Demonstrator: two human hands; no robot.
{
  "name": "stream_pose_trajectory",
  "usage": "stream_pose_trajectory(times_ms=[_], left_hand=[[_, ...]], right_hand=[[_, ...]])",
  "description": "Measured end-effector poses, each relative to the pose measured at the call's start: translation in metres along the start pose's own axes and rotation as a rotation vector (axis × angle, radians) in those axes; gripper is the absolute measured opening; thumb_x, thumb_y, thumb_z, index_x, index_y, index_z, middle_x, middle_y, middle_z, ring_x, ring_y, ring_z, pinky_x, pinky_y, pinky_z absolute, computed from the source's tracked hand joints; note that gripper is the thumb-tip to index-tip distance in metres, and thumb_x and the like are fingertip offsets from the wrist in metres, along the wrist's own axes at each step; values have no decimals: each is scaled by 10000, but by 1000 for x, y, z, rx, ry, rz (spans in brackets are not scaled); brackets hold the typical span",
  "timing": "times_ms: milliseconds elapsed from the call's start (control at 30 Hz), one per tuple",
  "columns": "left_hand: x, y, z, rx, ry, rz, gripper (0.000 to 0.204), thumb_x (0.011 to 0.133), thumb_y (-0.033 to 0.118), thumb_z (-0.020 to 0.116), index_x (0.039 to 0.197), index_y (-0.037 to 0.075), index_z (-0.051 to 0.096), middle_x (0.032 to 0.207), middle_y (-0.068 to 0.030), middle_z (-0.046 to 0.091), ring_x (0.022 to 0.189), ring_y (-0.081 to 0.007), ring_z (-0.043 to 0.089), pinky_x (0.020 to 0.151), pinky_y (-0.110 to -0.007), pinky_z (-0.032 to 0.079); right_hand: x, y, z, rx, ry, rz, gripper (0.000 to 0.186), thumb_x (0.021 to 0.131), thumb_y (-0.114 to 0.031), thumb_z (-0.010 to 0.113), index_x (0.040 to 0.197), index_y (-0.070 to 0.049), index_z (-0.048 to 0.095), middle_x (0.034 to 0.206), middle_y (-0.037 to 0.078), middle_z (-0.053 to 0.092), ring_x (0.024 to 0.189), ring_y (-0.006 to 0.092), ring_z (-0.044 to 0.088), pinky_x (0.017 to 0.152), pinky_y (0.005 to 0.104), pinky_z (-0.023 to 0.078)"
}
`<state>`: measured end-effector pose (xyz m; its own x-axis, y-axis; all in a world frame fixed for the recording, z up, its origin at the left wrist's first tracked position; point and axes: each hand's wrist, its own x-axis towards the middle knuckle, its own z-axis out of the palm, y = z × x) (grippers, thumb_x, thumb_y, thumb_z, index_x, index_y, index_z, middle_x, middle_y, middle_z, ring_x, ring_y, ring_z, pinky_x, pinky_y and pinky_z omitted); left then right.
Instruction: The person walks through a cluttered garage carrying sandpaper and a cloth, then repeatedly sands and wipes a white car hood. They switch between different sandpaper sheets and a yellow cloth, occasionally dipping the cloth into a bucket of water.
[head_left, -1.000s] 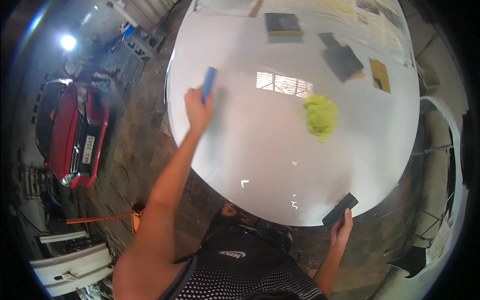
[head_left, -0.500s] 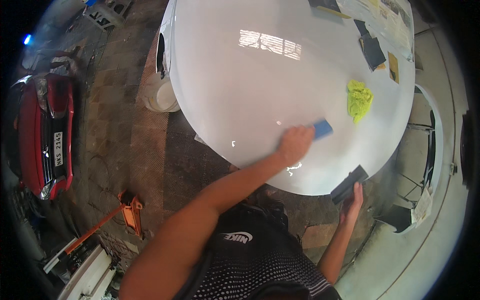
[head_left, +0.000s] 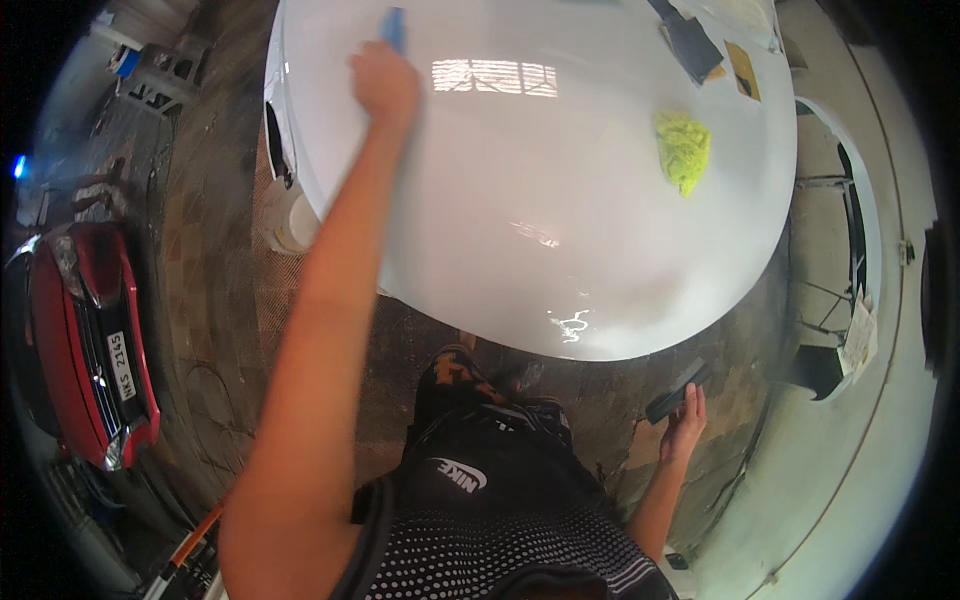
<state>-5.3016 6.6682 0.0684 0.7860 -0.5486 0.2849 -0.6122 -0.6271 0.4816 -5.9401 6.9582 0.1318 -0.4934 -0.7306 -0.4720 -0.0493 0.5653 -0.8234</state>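
My left hand (head_left: 385, 85) is closed on a blue rectangular block (head_left: 394, 28), reaching to the far left part of a glossy white car panel (head_left: 560, 170). Motion blurs the hand and block slightly, and whether the block touches the surface is hard to tell. Off the panel's near right edge, my right hand (head_left: 684, 430) grips a dark grey sanding block (head_left: 672, 396) in its fingers. A crumpled yellow-green cloth (head_left: 684, 152) lies on the panel's right side. Beyond it are dark sandpaper sheets (head_left: 692, 46) and a tan sheet (head_left: 742, 70).
A whitish bucket (head_left: 292, 218) stands on the floor beside the panel's left edge. Farther left is a red car front (head_left: 85, 340). Another white car part (head_left: 862, 210) leans by the wall on the right. An orange jack handle (head_left: 200, 535) shows at lower left.
My left hand has swept the blue block from the panel's near right to its far left. The right hand has moved slightly down and left with its dark block. The view has shifted.
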Motion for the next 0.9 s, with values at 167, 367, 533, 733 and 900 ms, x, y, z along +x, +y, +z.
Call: stream_pose_trajectory(times_ms=[167, 367, 533, 733, 900], left_hand=[[-301, 100, 26, -195, -201, 800, 352, 914, 144, 602, 1248, 37, 622, 1027, -160, 660, 921, -314, 651, 783, -451, 534], [-319, 75, -17, -483, -371, 835, 298, 856, 84, 627, 1153, 59, 647, 1012, -142, 612, 1008, -324, 598, 781, -470, 528], [-100, -33, -55, 62, 22, 304, 274, 954, 192, 612, 1164, 15, 618, 1150, -169, 578, 1099, -364, 568, 879, -494, 551], [-94, -8, -13, 147, 8, 217, 315, 974, 155, 554, 1255, 23, 610, 1156, -161, 619, 1119, -363, 591, 867, -486, 572], [-401, 84, 5, -231, -642, 772, 322, 937, 162, 593, 1243, 72, 638, 1080, -158, 659, 1049, -364, 652, 774, -479, 562]], right_hand=[[5, -27, 40, -18, -18, -70, 840, 927, -408, 768, 1553, 14, 401, 1375, 83, 571, 1177, 173, 531, 1007, 364, 392], [31, -1, 4, -41, 83, -89, 788, 919, -396, 786, 1532, -17, 467, 1326, 46, 615, 1030, 104, 545, 878, 283, 407], [14, 82, -91, 38, 245, 19, 806, 899, -437, 793, 1525, -35, 483, 1095, -9, 614, 995, 112, 532, 881, 306, 392], [-11, 31, -52, -123, 234, -96, 839, 900, -431, 789, 1540, -4, 453, 1205, 60, 644, 911, 109, 538, 841, 311, 424], [36, 2, -27, -202, 15, -218, 811, 909, -388, 804, 1534, 3, 464, 1398, 131, 603, 1212, 230, 600, 1020, 342, 449]])
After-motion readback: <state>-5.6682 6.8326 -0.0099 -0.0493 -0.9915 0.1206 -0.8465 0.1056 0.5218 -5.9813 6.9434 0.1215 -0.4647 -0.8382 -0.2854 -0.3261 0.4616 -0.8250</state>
